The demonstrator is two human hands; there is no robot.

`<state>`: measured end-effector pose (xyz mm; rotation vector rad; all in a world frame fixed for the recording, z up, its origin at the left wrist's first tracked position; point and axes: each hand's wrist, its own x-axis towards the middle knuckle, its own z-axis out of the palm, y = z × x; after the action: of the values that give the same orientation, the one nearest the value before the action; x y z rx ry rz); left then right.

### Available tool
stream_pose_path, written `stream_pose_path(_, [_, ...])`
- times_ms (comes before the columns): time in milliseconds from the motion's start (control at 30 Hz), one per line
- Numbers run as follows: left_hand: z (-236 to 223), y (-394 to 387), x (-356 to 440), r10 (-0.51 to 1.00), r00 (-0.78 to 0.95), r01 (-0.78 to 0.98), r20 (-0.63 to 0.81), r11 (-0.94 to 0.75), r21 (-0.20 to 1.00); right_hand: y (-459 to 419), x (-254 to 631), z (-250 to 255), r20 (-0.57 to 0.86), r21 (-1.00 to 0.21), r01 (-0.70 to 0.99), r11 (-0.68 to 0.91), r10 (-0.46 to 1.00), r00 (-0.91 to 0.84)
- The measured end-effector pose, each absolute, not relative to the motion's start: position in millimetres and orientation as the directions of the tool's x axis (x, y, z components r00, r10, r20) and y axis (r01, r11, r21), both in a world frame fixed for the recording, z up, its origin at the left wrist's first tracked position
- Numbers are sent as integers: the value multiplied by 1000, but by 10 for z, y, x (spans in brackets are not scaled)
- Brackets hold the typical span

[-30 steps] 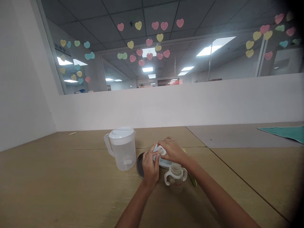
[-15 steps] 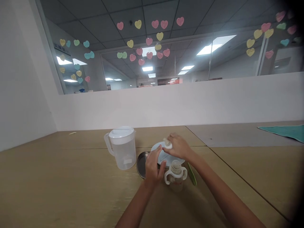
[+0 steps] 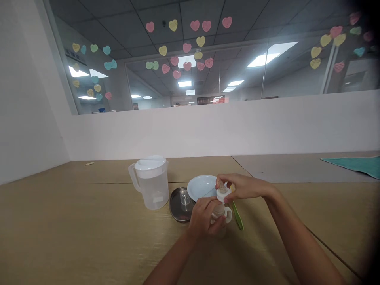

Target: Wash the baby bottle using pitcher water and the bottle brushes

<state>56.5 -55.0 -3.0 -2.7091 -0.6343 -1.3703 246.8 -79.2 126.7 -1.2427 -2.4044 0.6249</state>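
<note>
My left hand (image 3: 204, 217) wraps around a small clear baby bottle with white side handles (image 3: 221, 215) standing on the wooden table. My right hand (image 3: 242, 186) pinches a white teat-and-ring cap (image 3: 222, 192) just above the bottle's neck. Behind the hands lies a pale blue plate (image 3: 199, 186). A round metal lid or dish (image 3: 179, 204) with a clear small cup on it sits left of the bottle.
A clear plastic pitcher with a white lid (image 3: 150, 182) stands to the left. A green brush or stick (image 3: 238, 215) lies right of the bottle. A teal cloth (image 3: 354, 164) lies at the far right. A white partition runs behind the table.
My right hand carried the white cap from over the plate down to the bottle's top. My left hand moved from the plate's edge onto the bottle.
</note>
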Motion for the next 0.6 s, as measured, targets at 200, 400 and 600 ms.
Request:
stream_pose_path(200, [-66,-547,562,433,468,338,770,-893,297,-817,2431,1252,55,-488,738,466,861,-506])
stream_pose_path(400, [-93,-570,570,564,389,378,728,-819,433,-838,2349,1231,34,-406,799,442,882,-471])
stream_pose_path(600, [-104,-562,590,609,365,424,704,-782,457,-821,2150,1160,18,-349,822,450,880,-475])
